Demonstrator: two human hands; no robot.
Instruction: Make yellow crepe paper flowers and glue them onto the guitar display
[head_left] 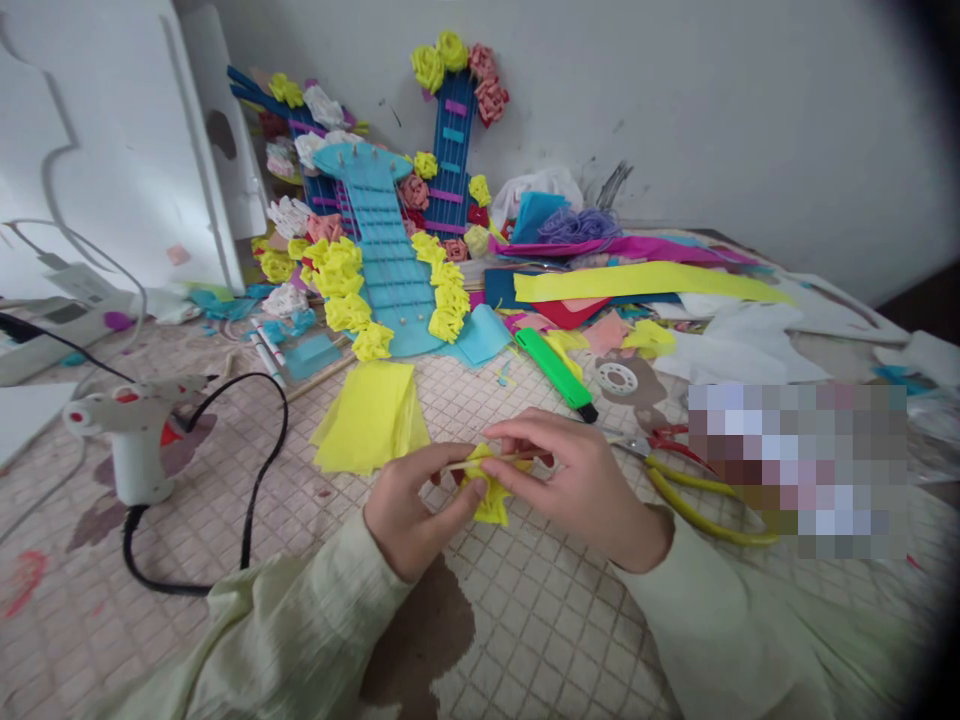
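Note:
Between my two hands is a small crumpled piece of yellow crepe paper (491, 502), wrapped about a thin wooden stick (474, 462). My left hand (420, 505) pinches the paper and the stick's left part with thumb and fingers. From the other side, my right hand (574, 480) closes its fingers on the stick and the paper's upper edge. Part of the stick is hidden by the fingers. Just beyond my left hand lies a stack of yellow paper sheets (369, 415). A light blue paper guitar shape (390, 255) edged with yellow paper flowers stands behind.
A white glue gun (135, 450) with a looping black cable stands at left. A green box cutter (555, 370), a white spool ring (616, 377) and yellow-handled scissors (697, 505) lie right. Paper strips (645, 284) and scraps are heaped along the wall. A blurred patch hides something at right.

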